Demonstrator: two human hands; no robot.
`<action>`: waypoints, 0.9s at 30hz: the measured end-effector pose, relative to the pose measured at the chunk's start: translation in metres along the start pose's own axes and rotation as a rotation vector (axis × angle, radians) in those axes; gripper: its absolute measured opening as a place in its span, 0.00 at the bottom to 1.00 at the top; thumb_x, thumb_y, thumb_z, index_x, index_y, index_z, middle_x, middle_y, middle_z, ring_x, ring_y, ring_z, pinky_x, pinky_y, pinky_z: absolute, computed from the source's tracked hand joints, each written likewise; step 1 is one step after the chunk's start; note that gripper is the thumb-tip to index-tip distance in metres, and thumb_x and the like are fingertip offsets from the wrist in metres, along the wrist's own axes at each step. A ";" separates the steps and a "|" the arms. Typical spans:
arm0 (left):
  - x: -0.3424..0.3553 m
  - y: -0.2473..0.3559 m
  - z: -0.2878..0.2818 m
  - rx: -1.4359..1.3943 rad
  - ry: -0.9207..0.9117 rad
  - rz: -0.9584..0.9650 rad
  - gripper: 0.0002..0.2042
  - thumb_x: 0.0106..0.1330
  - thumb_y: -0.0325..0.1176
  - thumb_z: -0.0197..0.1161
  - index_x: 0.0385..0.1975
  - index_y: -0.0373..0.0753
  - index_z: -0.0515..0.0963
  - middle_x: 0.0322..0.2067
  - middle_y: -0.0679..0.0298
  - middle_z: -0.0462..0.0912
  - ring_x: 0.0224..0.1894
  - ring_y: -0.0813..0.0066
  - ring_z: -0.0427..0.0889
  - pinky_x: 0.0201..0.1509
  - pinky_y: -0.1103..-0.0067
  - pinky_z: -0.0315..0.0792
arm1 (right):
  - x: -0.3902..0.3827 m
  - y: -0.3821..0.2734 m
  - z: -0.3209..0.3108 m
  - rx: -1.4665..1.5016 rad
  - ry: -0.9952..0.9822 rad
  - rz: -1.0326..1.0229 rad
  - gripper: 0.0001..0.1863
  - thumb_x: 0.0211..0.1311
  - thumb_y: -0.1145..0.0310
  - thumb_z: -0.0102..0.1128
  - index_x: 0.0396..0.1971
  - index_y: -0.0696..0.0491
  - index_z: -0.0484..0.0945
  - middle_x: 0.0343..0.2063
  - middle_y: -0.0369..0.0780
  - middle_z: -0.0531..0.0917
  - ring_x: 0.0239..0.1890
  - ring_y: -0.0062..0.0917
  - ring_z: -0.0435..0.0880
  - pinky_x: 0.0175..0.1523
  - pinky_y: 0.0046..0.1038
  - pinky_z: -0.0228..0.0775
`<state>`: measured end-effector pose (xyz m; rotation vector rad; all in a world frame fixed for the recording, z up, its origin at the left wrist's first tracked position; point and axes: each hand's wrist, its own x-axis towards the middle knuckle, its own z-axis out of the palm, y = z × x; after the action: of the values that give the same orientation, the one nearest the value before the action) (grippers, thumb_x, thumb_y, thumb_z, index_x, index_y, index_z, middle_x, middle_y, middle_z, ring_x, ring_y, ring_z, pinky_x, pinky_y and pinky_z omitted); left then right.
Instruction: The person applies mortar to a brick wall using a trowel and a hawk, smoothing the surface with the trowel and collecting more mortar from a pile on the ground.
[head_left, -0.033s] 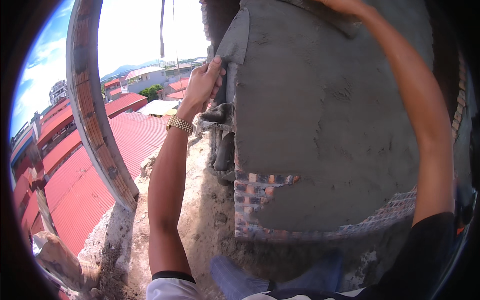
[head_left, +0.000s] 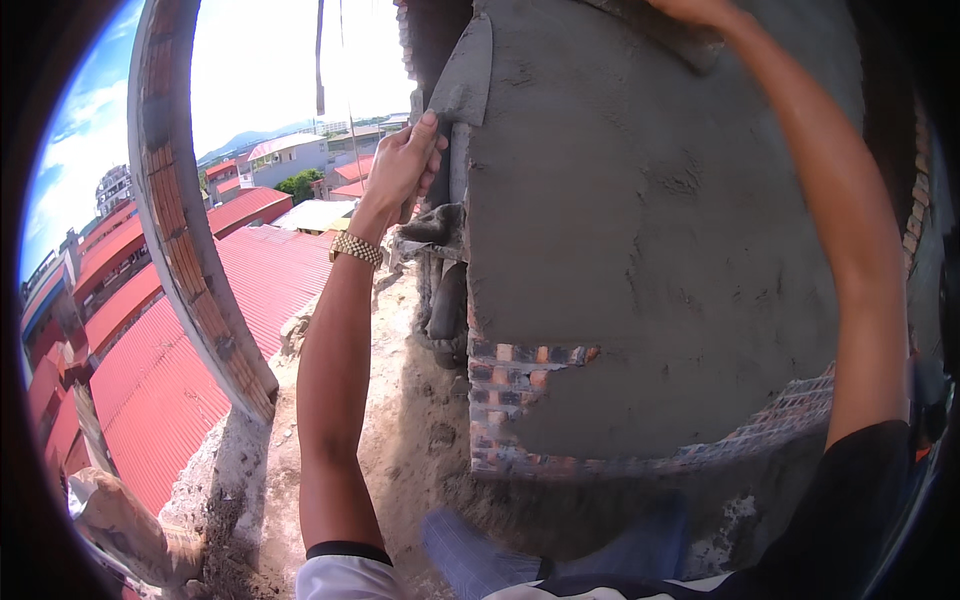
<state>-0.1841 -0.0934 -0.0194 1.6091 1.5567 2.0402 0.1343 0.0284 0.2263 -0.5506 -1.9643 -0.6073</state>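
My left hand (head_left: 405, 165), a gold watch on its wrist, is closed round the handle of a pointed trowel (head_left: 466, 72). The grey blade points up along the left edge of a wall coated in wet mortar (head_left: 570, 220). At the upper edge of the picture my right hand (head_left: 700, 10) grips a mortar-smeared plastering float (head_left: 672, 36) that lies against the wall's surface. Part of this hand and of the float is cut off. Lower down, bare brickwork (head_left: 505, 395) shows at the wall's left corner and along its bottom.
A pipe (head_left: 447, 300) runs beside the wall's left edge. To the left rises a brick and concrete column (head_left: 180, 230), with red metal roofs (head_left: 160, 370) far below past the ledge. A torn sack (head_left: 120, 520) sits at lower left. The rough floor (head_left: 400, 430) carries spilled mortar.
Very little differs: the trowel and my left hand sit slightly further left in the picture. Both hands keep their grips.
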 end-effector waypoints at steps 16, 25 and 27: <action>-0.238 -0.195 0.040 -0.075 0.108 -0.209 0.22 0.78 0.50 0.48 0.34 0.35 0.75 0.17 0.71 0.68 0.16 0.86 0.64 0.19 0.83 0.60 | -0.410 0.014 0.103 0.003 -0.160 -0.119 0.21 0.49 0.58 0.77 0.34 0.52 0.74 0.21 0.39 0.81 0.22 0.33 0.84 0.28 0.35 0.76; -0.260 -0.272 0.062 -0.007 0.177 -0.135 0.20 0.79 0.46 0.48 0.30 0.36 0.73 0.17 0.71 0.68 0.20 0.84 0.65 0.24 0.81 0.61 | -0.301 -0.009 0.127 -0.110 -0.496 -0.174 0.23 0.58 0.46 0.65 0.36 0.51 0.73 0.23 0.42 0.84 0.27 0.39 0.86 0.30 0.41 0.76; -0.274 -0.275 0.065 -0.111 0.135 -0.230 0.20 0.79 0.47 0.48 0.29 0.37 0.72 0.18 0.73 0.68 0.19 0.86 0.65 0.22 0.83 0.60 | -0.243 0.010 0.111 -0.111 -0.405 -0.100 0.24 0.58 0.42 0.62 0.38 0.50 0.76 0.25 0.44 0.85 0.28 0.43 0.86 0.34 0.43 0.76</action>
<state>-0.1446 -0.0937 -0.4108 1.2150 1.5571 2.1035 0.1699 0.0755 -0.0347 -0.6891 -2.3603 -0.7129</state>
